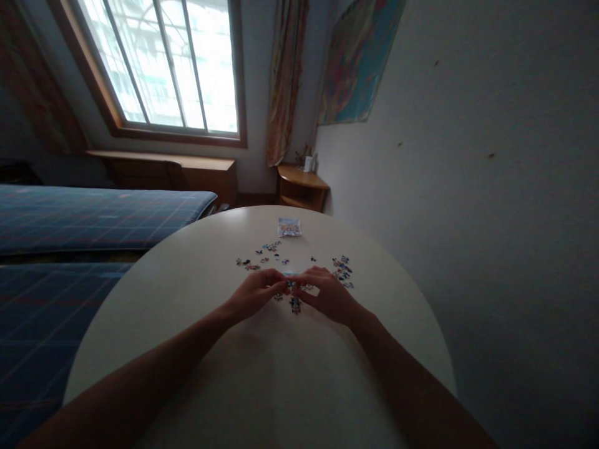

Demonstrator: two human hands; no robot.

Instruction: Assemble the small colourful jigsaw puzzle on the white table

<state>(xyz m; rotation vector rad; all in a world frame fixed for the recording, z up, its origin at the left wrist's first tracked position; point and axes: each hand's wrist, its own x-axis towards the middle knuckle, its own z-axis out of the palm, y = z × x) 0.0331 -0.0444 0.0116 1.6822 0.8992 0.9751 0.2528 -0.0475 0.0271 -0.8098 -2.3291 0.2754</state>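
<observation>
My left hand point(257, 290) and my right hand point(326, 293) meet low over the white table, both with fingers closed in a pinch. Between their fingertips are small jigsaw pieces point(291, 284), partly hidden by the fingers. A joined-looking cluster of jigsaw pieces point(296, 304) shows just below the hands on the tabletop. Beyond the fingertips a light blue edge shows, too small to make out. Loose jigsaw pieces point(343, 269) lie in a group right of my right hand, and more scattered pieces point(247, 264) lie beyond my left hand.
A small picture packet point(289, 227) lies toward the far side of the round white table point(187, 293). A bed with a plaid mattress point(93, 218) stands to the left. A wooden corner shelf point(303, 181) is behind the table, and a wall point(468, 218) runs along the right.
</observation>
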